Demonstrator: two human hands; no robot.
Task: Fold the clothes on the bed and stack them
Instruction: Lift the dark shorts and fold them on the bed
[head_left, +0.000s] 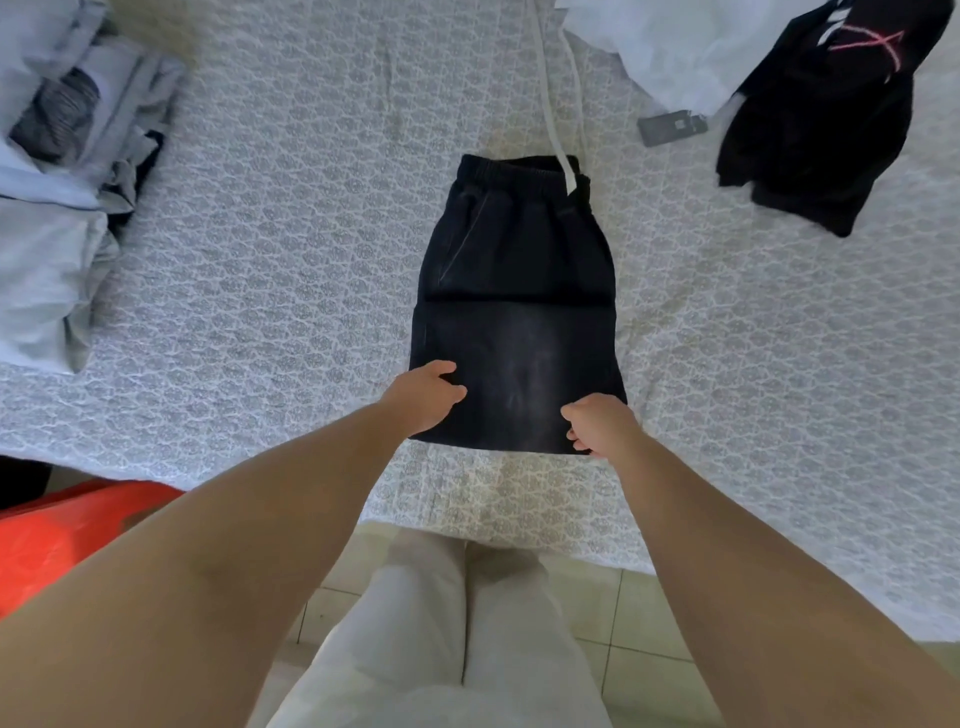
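Observation:
Dark washed-black trousers (519, 312) lie folded on the patterned bed cover (291, 249), elastic waistband at the far end, a fold line across the middle. A white drawstring (563, 130) trails from the waistband toward the far edge. My left hand (423, 397) grips the near left corner of the folded trousers with curled fingers. My right hand (602, 423) pinches the near right corner at the fold edge.
A heap of pale blue and grey clothes (57, 197) lies at the left. A black garment with a pink mark (826, 119) and a white garment (675, 47) with a grey tag (670, 127) lie at the far right. A red object (57, 535) stands beside the bed at lower left.

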